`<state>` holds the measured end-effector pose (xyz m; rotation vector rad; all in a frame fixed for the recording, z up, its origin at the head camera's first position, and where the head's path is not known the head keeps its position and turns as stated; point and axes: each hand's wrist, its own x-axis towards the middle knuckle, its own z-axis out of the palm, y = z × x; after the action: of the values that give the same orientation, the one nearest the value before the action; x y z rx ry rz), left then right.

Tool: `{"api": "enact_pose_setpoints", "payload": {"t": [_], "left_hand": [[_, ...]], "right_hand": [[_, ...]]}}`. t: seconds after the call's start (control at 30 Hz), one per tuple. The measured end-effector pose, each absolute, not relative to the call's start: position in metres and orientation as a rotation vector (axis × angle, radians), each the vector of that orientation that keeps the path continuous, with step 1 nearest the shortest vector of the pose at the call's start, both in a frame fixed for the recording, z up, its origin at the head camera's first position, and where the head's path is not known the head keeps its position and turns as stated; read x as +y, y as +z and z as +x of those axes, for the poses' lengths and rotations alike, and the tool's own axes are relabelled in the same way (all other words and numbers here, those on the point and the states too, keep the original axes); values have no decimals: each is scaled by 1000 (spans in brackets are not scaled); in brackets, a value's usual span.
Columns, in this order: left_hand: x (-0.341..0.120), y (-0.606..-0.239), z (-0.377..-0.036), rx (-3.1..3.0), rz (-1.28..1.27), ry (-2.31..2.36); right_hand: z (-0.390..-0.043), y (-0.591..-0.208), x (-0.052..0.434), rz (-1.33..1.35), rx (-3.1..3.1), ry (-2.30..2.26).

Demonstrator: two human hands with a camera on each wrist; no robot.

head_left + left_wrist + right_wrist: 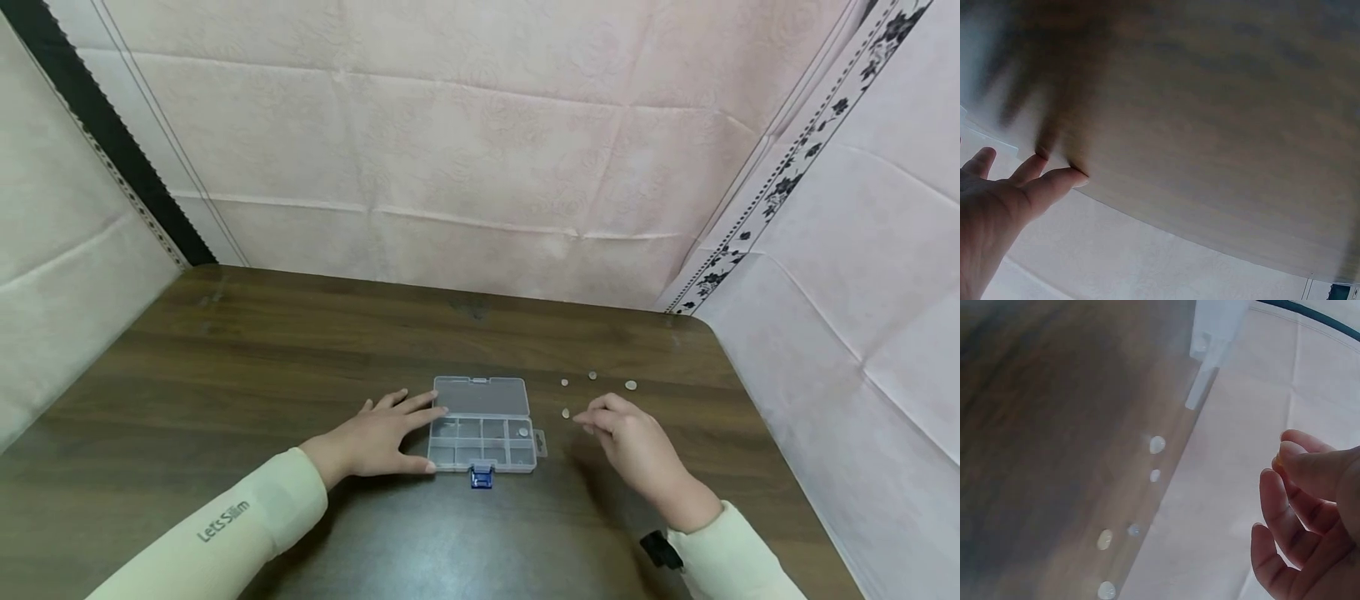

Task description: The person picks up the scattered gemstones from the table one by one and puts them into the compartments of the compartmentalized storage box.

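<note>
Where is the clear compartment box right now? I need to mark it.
In the head view, the clear compartment box lies open at the table's near-centre, between the left hand and right hand.

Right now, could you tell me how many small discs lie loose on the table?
5 discs lie right of the box; the head view shows four, one likely hidden.

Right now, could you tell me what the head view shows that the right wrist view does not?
Only the head view shows the left hand resting flat against the open box, its blue latch, and a piece already in one compartment. Only the right wrist view shows the right hand's fingertips close up, pinched together; whether they hold anything is unclear. Both show the right hand, the small pale pieces loose on the table, and part of the box.
</note>
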<state>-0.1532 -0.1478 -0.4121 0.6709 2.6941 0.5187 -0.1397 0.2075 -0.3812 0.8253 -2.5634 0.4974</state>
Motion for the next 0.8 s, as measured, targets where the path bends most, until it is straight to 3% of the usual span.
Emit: {"api": "enact_pose_setpoints", "payload": {"t": [0.8], "left_hand": [[-148,-413,-152,2692,678,540]], "right_hand": [[-144,-384,172,842,-2533,604]]}}
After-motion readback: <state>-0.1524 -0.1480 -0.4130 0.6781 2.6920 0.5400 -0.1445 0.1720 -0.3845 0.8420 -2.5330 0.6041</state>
